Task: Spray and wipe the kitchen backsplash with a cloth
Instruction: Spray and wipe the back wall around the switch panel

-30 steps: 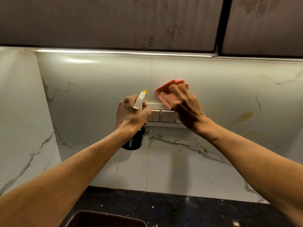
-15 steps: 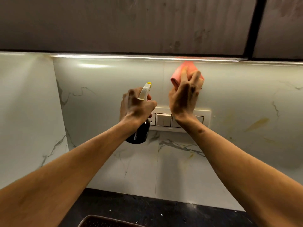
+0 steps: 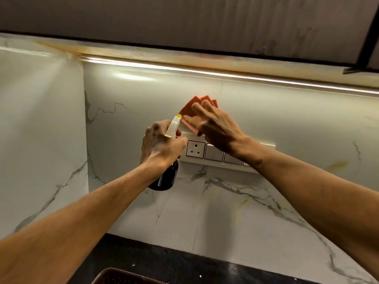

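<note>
The backsplash point(image 3: 256, 212) is glossy white marble with grey veins and yellowish stains. My right hand point(image 3: 217, 128) presses a folded pink cloth point(image 3: 191, 107) flat against it, just above a white socket and switch panel point(image 3: 195, 149). My left hand point(image 3: 162, 145) grips a dark spray bottle point(image 3: 166, 179) with a white trigger head and yellow nozzle point(image 3: 174, 124), held upright just left of the cloth. The nozzle points at the wall. Part of the panel is hidden behind my right wrist.
Dark upper cabinets point(image 3: 184, 21) overhang the wall, with a light strip point(image 3: 225, 73) below them. A marble side wall point(image 3: 41, 140) closes the corner on the left. Below lies a black countertop point(image 3: 184, 263) with a dark tray's rim point(image 3: 123, 273) at the near edge.
My right hand has slid the cloth from near the light strip down and left to just above the switch panel. The spray bottle hand has stayed about where it was.
</note>
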